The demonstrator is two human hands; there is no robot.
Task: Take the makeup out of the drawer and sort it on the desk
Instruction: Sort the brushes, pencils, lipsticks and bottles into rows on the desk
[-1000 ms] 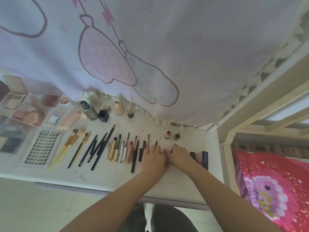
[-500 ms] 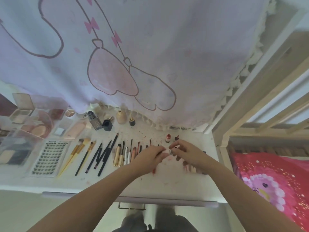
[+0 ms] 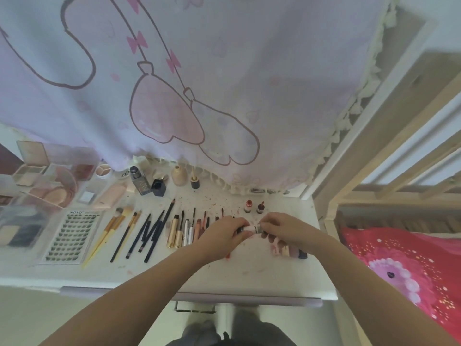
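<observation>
White desk [image 3: 249, 280], pale and flecked with pigment, under a cartoon-print curtain [image 3: 199, 83]; contents listed left to right.

Far left: open powder compacts and palettes [image 3: 45, 176], with a false-lash card [image 3: 71, 236] in front of them. Next: gold-handled makeup brushes [image 3: 112, 231], then black eyeliner pencils [image 3: 152, 231], then gold and silver mascara tubes [image 3: 180, 232], all lying in parallel rows. Behind them stand foundation bottles [image 3: 141, 181] and a beige bottle [image 3: 179, 175].

Centre: left hand [image 3: 224, 233] and right hand [image 3: 282, 227], both raised off the desk where a second ago they pressed flat among the rows. Fingers of each are curled, pinching opposite ends of one small lipstick-like tube [image 3: 249, 229], held between the hands just above the surface; its exact kind is too blurred to tell. Two small red-capped bottles [image 3: 254, 207] stand just behind.

Right: lipsticks [image 3: 291, 252] lying under the right wrist.

Judgement: sorting is well advanced; the held tube is probably being capped or checked before joining a row.
</observation>
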